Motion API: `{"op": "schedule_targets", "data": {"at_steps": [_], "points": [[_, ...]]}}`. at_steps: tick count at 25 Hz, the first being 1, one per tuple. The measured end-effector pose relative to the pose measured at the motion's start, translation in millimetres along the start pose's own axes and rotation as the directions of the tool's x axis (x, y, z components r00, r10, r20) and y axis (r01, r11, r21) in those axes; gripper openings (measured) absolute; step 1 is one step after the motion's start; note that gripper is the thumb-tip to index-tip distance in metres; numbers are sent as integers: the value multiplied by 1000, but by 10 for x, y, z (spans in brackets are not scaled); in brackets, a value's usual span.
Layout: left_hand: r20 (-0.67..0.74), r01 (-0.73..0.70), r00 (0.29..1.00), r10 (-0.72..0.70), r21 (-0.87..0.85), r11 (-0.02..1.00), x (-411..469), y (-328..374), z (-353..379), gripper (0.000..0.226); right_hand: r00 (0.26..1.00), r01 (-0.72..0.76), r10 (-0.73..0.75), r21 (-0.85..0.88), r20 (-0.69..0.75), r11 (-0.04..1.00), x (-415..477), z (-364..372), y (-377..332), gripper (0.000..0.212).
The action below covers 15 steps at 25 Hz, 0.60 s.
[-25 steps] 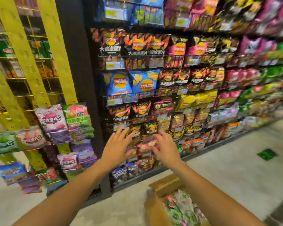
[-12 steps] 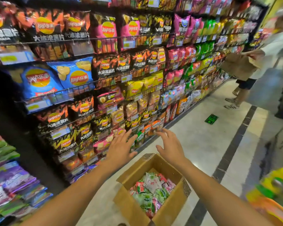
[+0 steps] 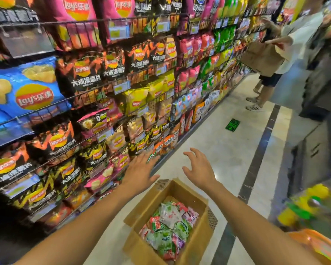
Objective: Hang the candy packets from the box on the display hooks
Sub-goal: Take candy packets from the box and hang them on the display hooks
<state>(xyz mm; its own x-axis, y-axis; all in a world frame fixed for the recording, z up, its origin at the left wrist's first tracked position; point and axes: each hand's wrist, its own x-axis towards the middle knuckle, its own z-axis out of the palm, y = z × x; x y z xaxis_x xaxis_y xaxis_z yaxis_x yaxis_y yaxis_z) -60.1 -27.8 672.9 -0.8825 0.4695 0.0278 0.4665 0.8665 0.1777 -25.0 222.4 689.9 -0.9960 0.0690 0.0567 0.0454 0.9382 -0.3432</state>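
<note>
The candy packets (image 3: pixel 168 226) lay heaped in the open box (image 3: pixel 136 249) on the floor (image 3: pixel 218 142) by the chip shelves (image 3: pixel 103 92). The left hand (image 3: pixel 141 169) and right hand (image 3: pixel 201 169) hovered over it, fingers (image 3: pixel 191 152) spread and empty (nothing picked yet). Next, I judged, came a reach down to pinch one.

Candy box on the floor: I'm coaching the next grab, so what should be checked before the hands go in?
1. Box open, flaps out of the way: ok.
2. Candy packets left inside: ok, a mixed heap shows.
3. Left hand free: ok, fingers straight, holding nothing.
4. Right hand free: ok, fingers loosely spread, holding nothing.
5. Floor beside the box free of people: ok, another person stands farther down the aisle, apart from it.
6. Free display hook ready: cannot tell, no hooks in this view.
</note>
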Motion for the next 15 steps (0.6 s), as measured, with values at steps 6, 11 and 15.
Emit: {"op": "schedule_targets", "data": {"at_steps": [6,11,15], "points": [[64,2,998,0,-25,1000,341,-311,738,78,996,-59,57,31,68,998,418,685,325,55],[115,39,993,-33,-52,998,455,-522,1964,77,988,-67,62,26,141,997,559,1888,851,51],[143,80,988,-65,-102,992,414,-624,3211,77,966,16,-13,-9,257,1000,505,3004,1436,58]]}}
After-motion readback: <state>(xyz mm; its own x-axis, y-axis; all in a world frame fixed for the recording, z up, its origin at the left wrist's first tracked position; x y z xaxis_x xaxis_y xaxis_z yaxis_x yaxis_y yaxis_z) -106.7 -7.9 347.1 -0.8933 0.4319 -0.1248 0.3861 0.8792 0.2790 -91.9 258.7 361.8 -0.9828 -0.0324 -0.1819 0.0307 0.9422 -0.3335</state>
